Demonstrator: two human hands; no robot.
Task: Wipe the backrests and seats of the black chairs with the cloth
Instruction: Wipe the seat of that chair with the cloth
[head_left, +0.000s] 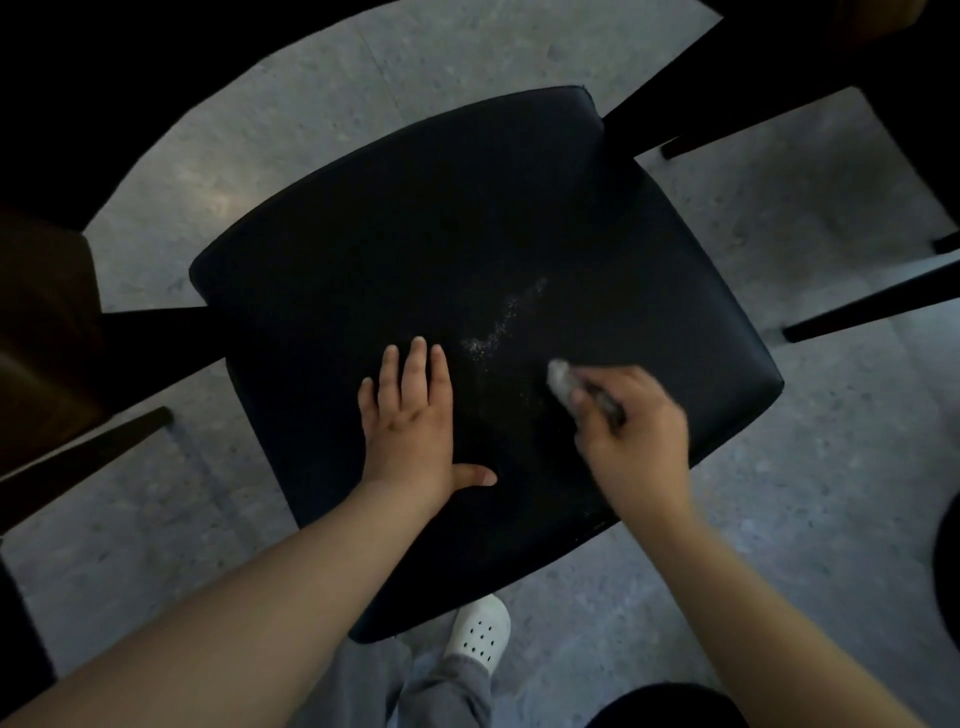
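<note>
A black padded chair seat (415, 249) fills the middle of the head view, seen from above. A streak of pale crumbs or dust (498, 327) lies on it near the centre. My left hand (410, 421) rests flat on the seat with fingers spread and thumb out. My right hand (631, 431) is closed around a crumpled grey-white cloth (563, 382), whose end pokes out toward the crumbs and touches the seat. The right hand is blurred. No backrest is visible.
Grey speckled floor (779, 519) surrounds the seat. Dark chair or table legs (857, 309) reach in from the right and upper right, more legs (93, 447) from the left. A brown chair part (41, 322) sits at the left edge. My white perforated shoe (480, 631) stands below the seat.
</note>
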